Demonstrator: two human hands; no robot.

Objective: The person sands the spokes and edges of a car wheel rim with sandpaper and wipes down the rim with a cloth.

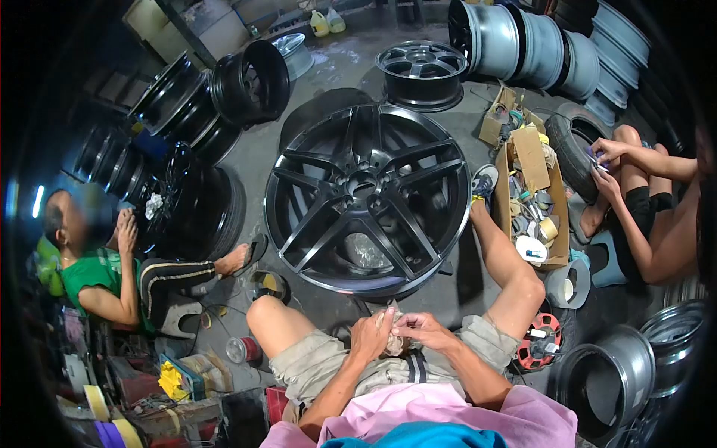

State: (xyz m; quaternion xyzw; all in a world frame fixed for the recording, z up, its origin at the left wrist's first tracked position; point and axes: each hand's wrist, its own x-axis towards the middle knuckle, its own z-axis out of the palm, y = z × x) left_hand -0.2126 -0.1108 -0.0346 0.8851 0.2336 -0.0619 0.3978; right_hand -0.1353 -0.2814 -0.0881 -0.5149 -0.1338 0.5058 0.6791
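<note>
Pink shirt [455, 411] and beige shorts [310, 366] nearest, wearer seated, knees apart. Left hand [369, 336] is closed around a crumpled cloth or paper wad [395, 345], held low between the thighs. Right hand [424, 330] meets it from the other side, fingertips close together at the wad's top edge; can't tell if they actually grip it. Red reel [532, 356] on floor beyond the right thigh, 1 small tin [243, 349] beyond the left. Just past the hands, 1 big dark wheel rim [361, 205] lies face up, bright machined edges, spokes in pairs; neither hand touches it. Cardboard box [529, 157] of tape rolls and odds and ends right of the rim. 2 other people flank: 1 in a green top [97, 278] at left, facing dark rims; 1 at right, both hands [609, 164] together near a tire [573, 153]. Farther back, 1 rim [422, 63] flat on the floor, silver rims [493, 41] in a row on their sides, 2 jugs [320, 24] at the far end.
</note>
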